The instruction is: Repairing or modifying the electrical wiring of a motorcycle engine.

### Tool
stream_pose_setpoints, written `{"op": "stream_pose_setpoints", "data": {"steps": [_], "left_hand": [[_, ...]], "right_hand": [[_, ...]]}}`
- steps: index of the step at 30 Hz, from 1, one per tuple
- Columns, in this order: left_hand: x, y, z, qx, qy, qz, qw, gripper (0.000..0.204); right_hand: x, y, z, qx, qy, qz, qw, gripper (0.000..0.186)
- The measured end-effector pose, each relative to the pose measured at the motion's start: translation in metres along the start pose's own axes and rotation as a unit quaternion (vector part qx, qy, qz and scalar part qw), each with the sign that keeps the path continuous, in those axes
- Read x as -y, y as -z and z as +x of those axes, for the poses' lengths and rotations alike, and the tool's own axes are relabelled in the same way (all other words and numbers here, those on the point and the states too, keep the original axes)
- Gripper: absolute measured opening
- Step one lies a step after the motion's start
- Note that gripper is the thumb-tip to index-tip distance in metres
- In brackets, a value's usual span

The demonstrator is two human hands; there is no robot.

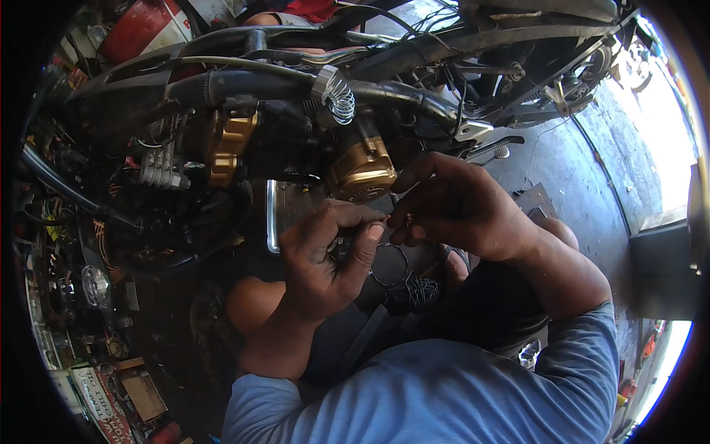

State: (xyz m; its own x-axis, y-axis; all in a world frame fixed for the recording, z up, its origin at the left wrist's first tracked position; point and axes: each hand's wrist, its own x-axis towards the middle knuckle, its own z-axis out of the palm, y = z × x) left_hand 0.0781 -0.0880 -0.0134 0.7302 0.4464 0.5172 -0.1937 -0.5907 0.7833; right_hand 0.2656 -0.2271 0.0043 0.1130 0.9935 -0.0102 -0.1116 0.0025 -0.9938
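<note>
My left hand (325, 255) is closed in a pinch, thumb against forefinger, on something too small to make out. Its fingertips nearly meet those of my right hand (462, 211), whose fingers are curled around a small gold-coloured piece (410, 219). Both hands are held above my lap, just in front of a motorcycle engine. The engine's gold cover (362, 172) lies right beyond the fingertips. A loose-looking metal coil spring (340, 103) rests against the dark frame tube (259, 85) above that cover.
The stripped motorcycle spans the far side, with a second gold engine part (225, 148) to the left. A metal-edged tray (272, 218) is below it. Tools and parts clutter the left floor, near a cardboard piece (144, 394). A person in red (307, 9) is behind the motorcycle.
</note>
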Motion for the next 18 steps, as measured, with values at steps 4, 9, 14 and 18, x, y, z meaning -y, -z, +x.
{"op": "stream_pose_setpoints", "data": {"steps": [4, 9, 14, 18], "left_hand": [[-0.001, 0.001, 0.002, 0.014, 0.021, -0.007, 1.000, 0.007], [0.000, 0.003, 0.006, 0.038, -0.045, 0.044, 0.997, 0.008], [0.001, 0.001, 0.008, 0.052, -0.047, 0.056, 0.996, 0.008], [0.001, 0.001, 0.005, 0.064, -0.019, 0.066, 0.996, 0.009]], "right_hand": [[-0.006, 0.002, -0.002, -0.036, 0.016, 0.022, 0.999, 0.038], [-0.002, 0.002, -0.001, -0.046, -0.026, 0.011, 0.999, 0.018], [-0.015, 0.005, 0.002, -0.090, 0.221, -0.249, 0.939, 0.019], [-0.012, -0.003, 0.001, -0.124, 0.231, -0.292, 0.920, 0.022]]}}
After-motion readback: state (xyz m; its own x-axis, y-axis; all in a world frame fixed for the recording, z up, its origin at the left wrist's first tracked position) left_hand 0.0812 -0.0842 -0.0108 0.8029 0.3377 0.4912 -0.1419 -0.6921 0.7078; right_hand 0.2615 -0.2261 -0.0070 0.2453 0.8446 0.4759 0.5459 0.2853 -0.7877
